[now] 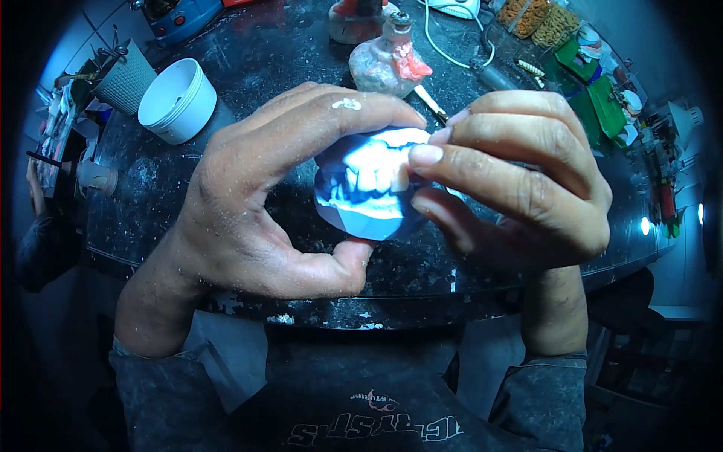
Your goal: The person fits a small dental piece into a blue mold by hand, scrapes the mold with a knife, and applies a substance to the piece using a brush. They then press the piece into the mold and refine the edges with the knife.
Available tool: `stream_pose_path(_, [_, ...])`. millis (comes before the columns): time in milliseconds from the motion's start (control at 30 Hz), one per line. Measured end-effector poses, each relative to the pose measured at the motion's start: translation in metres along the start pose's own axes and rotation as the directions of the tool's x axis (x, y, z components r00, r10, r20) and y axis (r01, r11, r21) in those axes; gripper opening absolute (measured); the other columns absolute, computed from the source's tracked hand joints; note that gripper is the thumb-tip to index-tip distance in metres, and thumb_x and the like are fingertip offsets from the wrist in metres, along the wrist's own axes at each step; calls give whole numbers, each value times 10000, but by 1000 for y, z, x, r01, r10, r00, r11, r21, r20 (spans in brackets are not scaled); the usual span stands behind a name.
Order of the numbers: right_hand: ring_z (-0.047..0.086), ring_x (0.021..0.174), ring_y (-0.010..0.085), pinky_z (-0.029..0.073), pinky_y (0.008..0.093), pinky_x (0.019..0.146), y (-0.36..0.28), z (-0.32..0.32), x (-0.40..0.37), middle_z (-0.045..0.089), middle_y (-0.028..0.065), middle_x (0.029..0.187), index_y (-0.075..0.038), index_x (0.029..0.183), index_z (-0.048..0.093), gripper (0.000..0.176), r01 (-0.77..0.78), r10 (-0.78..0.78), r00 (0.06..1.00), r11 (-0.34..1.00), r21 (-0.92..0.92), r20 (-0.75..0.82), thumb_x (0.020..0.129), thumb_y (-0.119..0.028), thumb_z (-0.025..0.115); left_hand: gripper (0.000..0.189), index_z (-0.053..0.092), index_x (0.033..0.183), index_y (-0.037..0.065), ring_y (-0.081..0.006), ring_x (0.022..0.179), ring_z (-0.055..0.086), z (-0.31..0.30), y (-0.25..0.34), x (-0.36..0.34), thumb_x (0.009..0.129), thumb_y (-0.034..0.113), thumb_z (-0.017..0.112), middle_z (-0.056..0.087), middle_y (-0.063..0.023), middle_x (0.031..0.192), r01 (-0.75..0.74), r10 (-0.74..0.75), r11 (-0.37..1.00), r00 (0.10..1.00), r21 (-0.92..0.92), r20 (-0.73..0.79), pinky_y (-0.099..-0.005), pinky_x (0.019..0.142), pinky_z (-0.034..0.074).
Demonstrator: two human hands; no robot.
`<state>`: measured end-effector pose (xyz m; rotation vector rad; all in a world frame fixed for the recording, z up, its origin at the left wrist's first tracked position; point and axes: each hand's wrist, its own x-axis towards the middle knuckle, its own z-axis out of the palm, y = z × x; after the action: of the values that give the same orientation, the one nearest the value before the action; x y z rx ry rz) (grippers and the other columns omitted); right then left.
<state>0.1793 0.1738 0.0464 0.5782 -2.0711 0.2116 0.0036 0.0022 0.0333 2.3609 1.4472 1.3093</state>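
Note:
My left hand (pixel 263 196) grips a blue-white plaster dental cast (pixel 369 188) between thumb below and fingers above. The cast shows a row of white teeth facing me. My right hand (pixel 520 181) touches the cast's right side, with its fingertips pinched against the teeth; I cannot tell whether a small tooth piece is between them. Both hands are held above the front edge of a dark speckled worktop (pixel 256 60).
A white plastic bowl (pixel 177 99) and a grey ribbed cup (pixel 128 75) stand at the back left. A plaster cast with pink wax (pixel 388 60) sits behind the hands, near a white cable (pixel 452 53). Green trays and small tools (pixel 602 98) crowd the right side.

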Motion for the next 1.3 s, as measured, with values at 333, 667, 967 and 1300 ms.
stream_pose_path(333, [671, 841, 184, 541, 277, 678, -2, 3, -1, 694, 57, 896, -92, 952, 777, 302, -9, 9, 1000, 1000, -26, -5, 674, -116, 892, 743, 593, 1229, -87, -301, 1100, 646, 1, 0, 1, 527, 135, 693, 649, -222, 1171, -1, 1, 1000, 1000, -19, -10, -399, 997, 492])
stream_pose_path(667, [662, 821, 178, 534, 272, 657, -2, 7, -2, 689, 48, 884, -89, 940, 778, 294, 4, -6, 999, 999, -33, -37, 669, -100, 891, 740, 602, 1232, -74, -299, 1086, 653, 1, 1, 0, 531, 142, 698, 653, -214, 1163, 7, -7, 1000, 1000, -4, -8, -394, 987, 500])
stream_pose_path(967, [666, 828, 177, 548, 267, 654, -3, 8, -3, 692, 51, 883, -88, 945, 779, 289, -3, 1, 999, 999, -39, -42, 676, -82, 883, 743, 604, 1237, -72, -300, 1088, 651, 1, 0, 0, 537, 152, 709, 653, -215, 1170, 3, -3, 1000, 1000, 22, -3, -391, 982, 501])
stream_pose_path(1300, [665, 799, 176, 545, 262, 637, -2, 11, -3, 692, 51, 856, -78, 923, 777, 271, 9, -10, 998, 1000, -24, -64, 670, -50, 872, 752, 607, 1248, -67, -303, 1088, 654, 1, -2, 0, 539, 157, 715, 656, -222, 1171, -11, 11, 1000, 1000, 4, 14, -399, 972, 511])
